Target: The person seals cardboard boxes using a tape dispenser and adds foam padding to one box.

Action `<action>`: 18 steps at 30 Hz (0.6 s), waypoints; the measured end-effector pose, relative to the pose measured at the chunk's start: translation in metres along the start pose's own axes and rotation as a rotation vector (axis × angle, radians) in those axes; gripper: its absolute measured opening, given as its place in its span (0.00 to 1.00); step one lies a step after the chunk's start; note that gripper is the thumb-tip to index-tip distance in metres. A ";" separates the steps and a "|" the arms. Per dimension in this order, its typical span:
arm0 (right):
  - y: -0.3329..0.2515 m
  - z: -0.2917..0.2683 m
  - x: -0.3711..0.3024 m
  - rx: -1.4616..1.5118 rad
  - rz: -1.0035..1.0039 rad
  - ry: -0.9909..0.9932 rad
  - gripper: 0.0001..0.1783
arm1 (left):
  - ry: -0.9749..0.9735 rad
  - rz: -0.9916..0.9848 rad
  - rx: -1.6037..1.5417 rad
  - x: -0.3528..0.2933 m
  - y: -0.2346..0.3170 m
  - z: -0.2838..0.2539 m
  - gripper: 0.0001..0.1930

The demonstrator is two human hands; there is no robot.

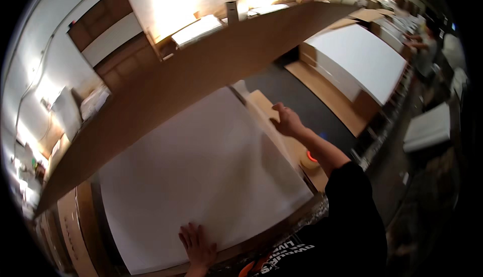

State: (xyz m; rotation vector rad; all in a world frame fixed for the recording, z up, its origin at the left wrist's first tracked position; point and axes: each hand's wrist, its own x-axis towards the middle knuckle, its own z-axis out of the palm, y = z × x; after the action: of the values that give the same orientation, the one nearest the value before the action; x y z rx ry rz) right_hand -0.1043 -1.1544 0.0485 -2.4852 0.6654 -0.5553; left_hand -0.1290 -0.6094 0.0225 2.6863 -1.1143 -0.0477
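My left hand (197,247) lies with fingers spread on the near edge of a large white sheet (201,151). My right hand (288,120) is stretched out past the sheet's right side, thumb and fingers apart, with nothing visible in it. It is over or beside a narrow tan board strip (274,118); I cannot tell whether it touches. A broad brown cardboard panel (201,60) slants up across the sheet's far side and hides what is behind it. Beside my right forearm sits a round tape-like roll (309,162) with a bright red-orange rim.
To the right, a stack with a white top sheet (359,55) rests on brown board, across a dark surface (282,88). Cardboard edges (73,226) stand at the left. A person (425,45) works at the far right. White boards (427,128) lie beyond the aisle.
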 end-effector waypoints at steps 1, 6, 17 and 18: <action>-0.044 -0.033 -0.045 0.078 -0.051 -0.090 0.31 | -0.011 0.055 -0.011 0.005 -0.007 -0.001 0.36; -0.157 -0.060 -0.277 -0.353 -0.354 -0.613 0.66 | 0.024 0.380 0.088 0.007 -0.005 -0.013 0.31; -0.128 0.036 -0.316 -0.497 -0.512 0.142 0.31 | 0.604 0.582 0.110 -0.004 0.090 -0.159 0.48; -0.127 0.037 -0.318 -0.468 -0.495 0.152 0.30 | 0.365 0.486 0.111 0.003 0.093 -0.166 0.54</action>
State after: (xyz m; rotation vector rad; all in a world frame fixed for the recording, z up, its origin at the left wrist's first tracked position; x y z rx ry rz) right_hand -0.2954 -0.8704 0.0113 -3.0974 0.2385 -0.8538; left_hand -0.1715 -0.6414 0.2048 2.2978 -1.6298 0.5741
